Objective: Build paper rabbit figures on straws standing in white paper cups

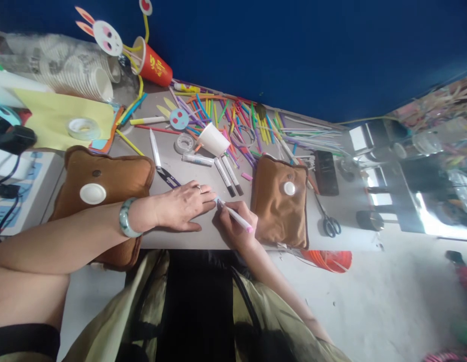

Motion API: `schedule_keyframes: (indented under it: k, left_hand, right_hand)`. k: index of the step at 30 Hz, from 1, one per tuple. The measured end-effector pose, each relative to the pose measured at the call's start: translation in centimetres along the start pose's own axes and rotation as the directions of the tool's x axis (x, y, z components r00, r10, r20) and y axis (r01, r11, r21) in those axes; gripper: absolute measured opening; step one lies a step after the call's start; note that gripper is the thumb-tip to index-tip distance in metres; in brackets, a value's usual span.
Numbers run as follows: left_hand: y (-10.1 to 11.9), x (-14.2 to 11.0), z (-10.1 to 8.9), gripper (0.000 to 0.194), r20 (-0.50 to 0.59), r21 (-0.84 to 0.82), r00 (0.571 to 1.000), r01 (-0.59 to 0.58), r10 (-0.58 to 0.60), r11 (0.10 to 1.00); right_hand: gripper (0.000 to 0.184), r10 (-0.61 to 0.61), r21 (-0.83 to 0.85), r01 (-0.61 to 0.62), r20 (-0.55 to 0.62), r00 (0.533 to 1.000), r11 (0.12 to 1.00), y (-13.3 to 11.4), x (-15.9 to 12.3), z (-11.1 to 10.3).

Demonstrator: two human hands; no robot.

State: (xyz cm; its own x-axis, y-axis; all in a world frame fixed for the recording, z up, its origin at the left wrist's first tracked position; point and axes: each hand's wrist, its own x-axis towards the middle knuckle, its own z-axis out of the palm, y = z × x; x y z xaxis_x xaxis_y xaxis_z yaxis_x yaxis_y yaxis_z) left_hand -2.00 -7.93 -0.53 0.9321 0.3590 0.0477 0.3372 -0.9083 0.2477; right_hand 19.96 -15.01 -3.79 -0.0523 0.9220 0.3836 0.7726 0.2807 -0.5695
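My left hand (pixel 182 205) lies flat on the grey table (pixel 342 236), fingers stretched out and pressed on something small at their tips that I cannot make out. A ring is on one finger and a pale green bangle (pixel 125 218) on the wrist. My right hand (pixel 235 226) is closed around a white marker (pixel 235 216) with a pink end. The marker's tip touches the table right at my left fingertips. Both hands sit between two brown padded pouches (pixel 105 181) (pixel 280 206).
Many coloured straws (pixel 233 118) and markers (pixel 227 176) litter the far table. A white paper cup (pixel 213 139), tape rolls (pixel 82 128), a red cup (pixel 154 65) with a paper rabbit, stacked cups (pixel 80 75), yellow paper (pixel 48 118), small snips (pixel 167 177) and scissors (pixel 329 218) lie around. Power strip (pixel 14 191) at left.
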Motion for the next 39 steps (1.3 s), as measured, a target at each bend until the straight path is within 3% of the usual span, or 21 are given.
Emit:
schedule_keyframes:
  k: [30,39]
  left_hand:
    - [0.07,-0.01,-0.17,0.051,0.001,-0.003,1.0,-0.002,0.002,1.0]
    - [0.16,0.01,-0.46,0.051,-0.014,-0.023,1.0,0.004,-0.004,1.0]
  right_hand:
    - [0.01,-0.101,-0.007,0.101,-0.014,0.995,0.995,-0.29,0.34,0.0]
    - [0.009,-0.069,0.016,0.068,0.023,0.997,0.998,-0.15,0.3,-0.1]
